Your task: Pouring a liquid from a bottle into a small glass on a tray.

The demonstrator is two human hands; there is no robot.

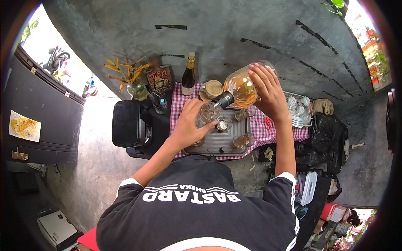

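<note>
My right hand [270,90] grips a large clear bottle [240,90] of amber liquid, held tilted with its dark-collared neck down to the left. Beneath the bottle's mouth, my left hand [188,125] is wrapped round a clear glass [207,113]. The mouth is at the glass's rim; whether liquid flows cannot be made out. Below both hands lies a grey metal tray [234,149] bearing several small glasses, among them one glass [244,140] at the right front, another glass [242,113] at the right back, and a small round metal-topped item [222,125] near the middle.
A pink checked cloth [264,133] covers the table. Behind stand a dark wine bottle [188,77], a stacked cup [214,88] and a vase [138,90]. A black appliance [130,123] is at left; red scissors [268,123] and a dish rack [299,111] are at right.
</note>
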